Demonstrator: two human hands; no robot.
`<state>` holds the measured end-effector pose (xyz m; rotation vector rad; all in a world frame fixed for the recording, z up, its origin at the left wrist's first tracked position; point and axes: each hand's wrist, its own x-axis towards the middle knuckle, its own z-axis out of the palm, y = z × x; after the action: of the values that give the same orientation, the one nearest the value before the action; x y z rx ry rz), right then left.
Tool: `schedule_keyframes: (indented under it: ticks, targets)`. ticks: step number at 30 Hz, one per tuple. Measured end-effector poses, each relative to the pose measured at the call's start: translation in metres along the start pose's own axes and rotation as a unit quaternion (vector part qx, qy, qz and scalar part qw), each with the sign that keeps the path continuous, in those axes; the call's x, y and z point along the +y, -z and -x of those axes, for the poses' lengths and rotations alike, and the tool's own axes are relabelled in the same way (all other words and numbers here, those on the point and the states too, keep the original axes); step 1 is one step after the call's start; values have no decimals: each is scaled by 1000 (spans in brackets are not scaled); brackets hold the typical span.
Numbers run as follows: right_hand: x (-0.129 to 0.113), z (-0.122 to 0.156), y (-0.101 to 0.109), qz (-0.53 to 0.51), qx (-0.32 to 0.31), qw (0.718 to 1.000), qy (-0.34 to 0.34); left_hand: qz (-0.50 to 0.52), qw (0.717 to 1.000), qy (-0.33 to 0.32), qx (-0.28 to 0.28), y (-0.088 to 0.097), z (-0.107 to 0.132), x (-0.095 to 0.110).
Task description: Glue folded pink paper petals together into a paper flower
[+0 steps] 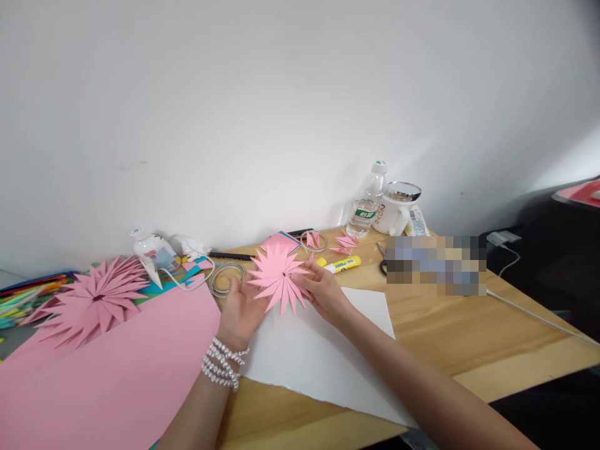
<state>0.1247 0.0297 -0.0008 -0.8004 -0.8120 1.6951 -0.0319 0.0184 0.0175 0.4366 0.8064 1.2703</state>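
Observation:
A pink folded paper flower (pixel 272 278) with many pointed petals and a small hole at its centre is held up over a white sheet (pixel 323 356). My right hand (pixel 323 289) pinches its right edge, thumb on top and the other fingers partly behind. On the left side, my left hand (pixel 246 309) supports it from below, palm up; its thumb stands apart and its fingertips are hidden under the petals. A pearl bracelet (pixel 222 365) wraps my left wrist. Beyond the flower lie a yellow glue stick (pixel 344 264) and small pink folded pieces (pixel 345 242).
Larger pink paper flowers (pixel 96 297) lie at left on a big pink sheet (pixel 122 369). Along the wall stand a white bottle (pixel 157 252), a water bottle (pixel 365 206) and a white mug (pixel 391 215). Scissors (pixel 382 259) lie beside a blurred-out item; a white cable (pixel 539 315) crosses the table's right side.

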Motion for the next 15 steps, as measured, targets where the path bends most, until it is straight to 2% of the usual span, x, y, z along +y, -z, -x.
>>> schedule_keyframes:
  ticks: [2, 4, 6, 8, 11, 13, 15]
  targets:
    - [0, 2, -4, 36, -33, 999, 5, 9, 999, 31, -23, 0, 0, -6]
    - [0, 3, -8, 116, -46, 992, 27, 32, 997, 37, -53, 0, 2, -11]
    - [-3, 3, -10, 231, -34, 970, 73, 70, 992, 38, -98, 1, 3, -14]
    - [-9, 2, -11, 364, -13, 923, 126, 115, 984, 28, -134, 1, 4, -15]
    - [-27, 2, -15, 543, -8, 824, 160, 163, 973, 22, -163, 0, 5, -12]
    - [-40, 2, -21, 611, -9, 777, 153, 167, 970, 37, -172, 0, 5, -10]
    - [-50, 1, -32, 656, 16, 734, 177, 151, 972, 41, -174, 4, 2, -10]
